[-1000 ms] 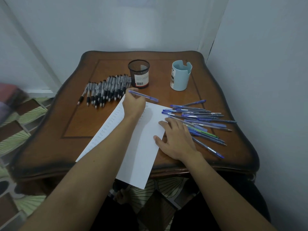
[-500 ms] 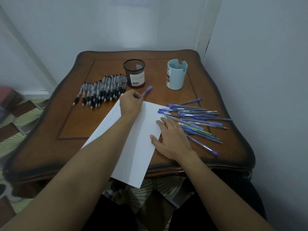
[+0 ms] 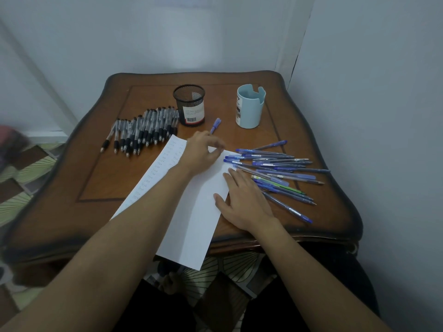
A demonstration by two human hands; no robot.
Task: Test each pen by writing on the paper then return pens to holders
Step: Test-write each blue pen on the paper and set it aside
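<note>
The blue pen (image 3: 215,124) has swung away, pinched by the left hand (image 3: 201,152) over the paper (image 3: 191,212); right hand (image 3: 244,202) lies flat.

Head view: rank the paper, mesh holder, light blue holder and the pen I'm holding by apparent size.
1. Paper.
2. Mesh holder and light blue holder: about alike, unranked.
3. Pen in the left hand, mostly hidden.

Recorded: 1 paper (image 3: 199,212); 1 black mesh holder (image 3: 189,105) and 1 light-blue holder (image 3: 250,109), 2 in all; 1 separate blue pen (image 3: 215,123). 1 row of black-grip pens (image 3: 143,130) and 1 blue-pen pile (image 3: 275,168) were left uncounted owing to overlap.
</note>
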